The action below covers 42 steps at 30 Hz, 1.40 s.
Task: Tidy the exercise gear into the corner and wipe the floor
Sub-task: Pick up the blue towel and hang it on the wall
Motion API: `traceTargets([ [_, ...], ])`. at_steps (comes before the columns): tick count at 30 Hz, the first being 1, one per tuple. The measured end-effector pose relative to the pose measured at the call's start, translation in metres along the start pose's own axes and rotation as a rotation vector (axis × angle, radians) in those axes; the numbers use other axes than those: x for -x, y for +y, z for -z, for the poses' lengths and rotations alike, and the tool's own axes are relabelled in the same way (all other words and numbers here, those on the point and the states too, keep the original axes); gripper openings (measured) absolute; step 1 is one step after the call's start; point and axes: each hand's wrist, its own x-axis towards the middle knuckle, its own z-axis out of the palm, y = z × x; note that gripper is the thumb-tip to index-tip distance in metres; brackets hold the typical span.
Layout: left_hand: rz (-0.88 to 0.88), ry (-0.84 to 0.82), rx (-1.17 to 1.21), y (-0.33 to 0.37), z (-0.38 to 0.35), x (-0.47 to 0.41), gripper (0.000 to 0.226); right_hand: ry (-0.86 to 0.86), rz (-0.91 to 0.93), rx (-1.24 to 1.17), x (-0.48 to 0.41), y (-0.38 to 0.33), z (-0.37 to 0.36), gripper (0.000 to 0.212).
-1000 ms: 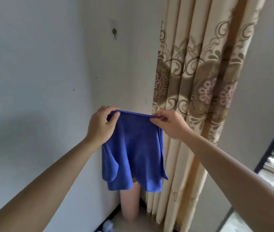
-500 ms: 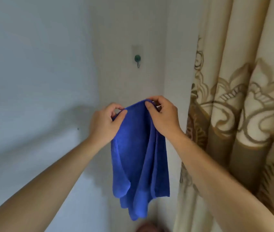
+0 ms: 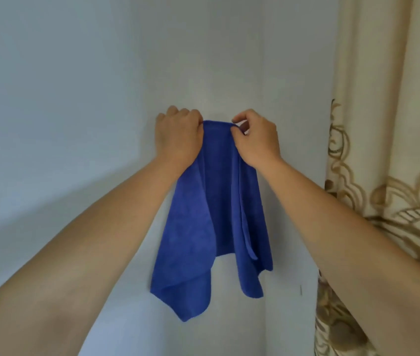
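Both hands were up at the white wall (image 3: 75,98), left of the patterned curtain (image 3: 383,176). Left hand (image 3: 178,134) and right hand (image 3: 257,140) each pinched the top edge of the blue cloth (image 3: 211,214), which hung against that wall.

Blue cloth (image 3: 211,201); cream curtain (image 3: 383,124) with brown scrollwork; white wall (image 3: 75,98).

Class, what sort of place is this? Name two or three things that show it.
Probably a corner of a room at home: two plain walls meet, a patterned curtain hangs at the right, and a blue cloth is held up.
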Motion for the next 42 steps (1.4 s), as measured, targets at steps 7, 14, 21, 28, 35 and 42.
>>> traceTargets([
  [7,-0.224,-0.032,-0.138,0.003,-0.039,0.036,0.019,-0.065,-0.01,0.077,0.01,0.047,-0.037,0.019],
  [14,-0.222,0.052,0.016,0.005,-0.065,0.094,0.018,-0.056,-0.117,-0.178,0.085,0.065,-0.058,0.017],
  [21,-0.182,-0.037,0.1,-0.008,-0.031,0.122,0.037,-0.086,-0.253,-0.201,0.088,0.05,-0.04,0.014],
  [28,0.125,-0.201,-0.05,-0.053,0.047,0.215,0.043,-0.058,-0.037,-0.009,0.139,0.017,-0.05,0.06],
  [35,0.342,-0.272,-0.462,-0.077,0.184,0.286,0.058,-0.24,0.487,0.024,0.224,-0.039,-0.081,0.064],
  [42,0.567,-0.448,-0.775,-0.047,0.358,0.403,0.066,-0.424,0.553,-0.325,0.36,-0.137,-0.108,0.071],
])
